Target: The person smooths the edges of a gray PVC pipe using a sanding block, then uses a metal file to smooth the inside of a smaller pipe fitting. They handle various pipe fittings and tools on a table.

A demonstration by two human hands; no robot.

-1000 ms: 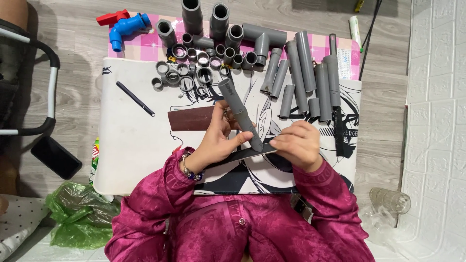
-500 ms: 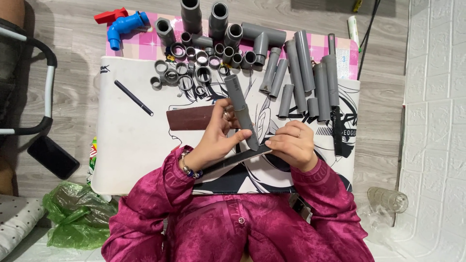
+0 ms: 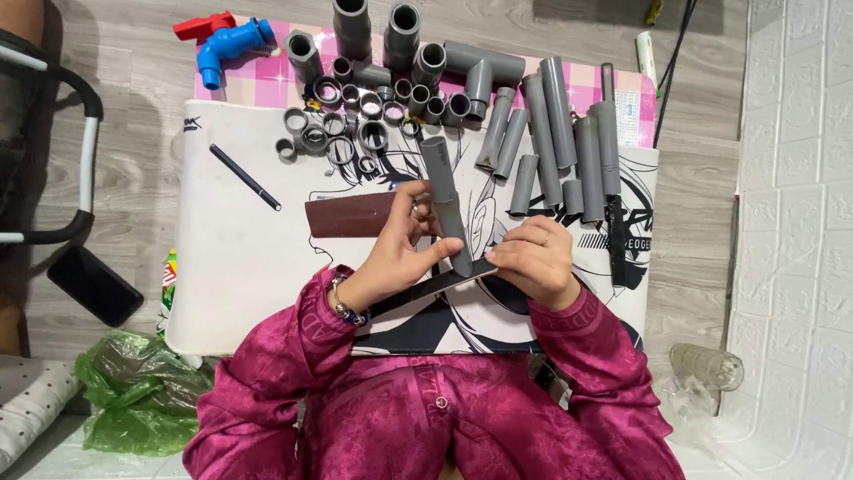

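My left hand (image 3: 395,253) grips a grey plastic pipe (image 3: 442,191) that slants away from me over the white printed mat (image 3: 240,258). The pipe's near end rests on a thin dark flat strip (image 3: 418,292). My right hand (image 3: 533,260) pinches the right end of that strip beside the pipe's end. A brown rectangular sanding sheet (image 3: 348,216) lies just left of my left hand's fingers. Both sleeves are magenta.
Grey rings and fittings (image 3: 355,133) crowd the mat's far edge, with cut pipe lengths (image 3: 569,142) at far right and a black-handled blade (image 3: 616,240) beside them. A black pen (image 3: 244,177) lies left. A blue valve (image 3: 227,44), phone (image 3: 93,284), green bag (image 3: 133,391) and glass jar (image 3: 706,364) lie around.
The pipe's far end has swung slightly right and away, standing a little steeper. The dark strip and both hands have barely shifted.
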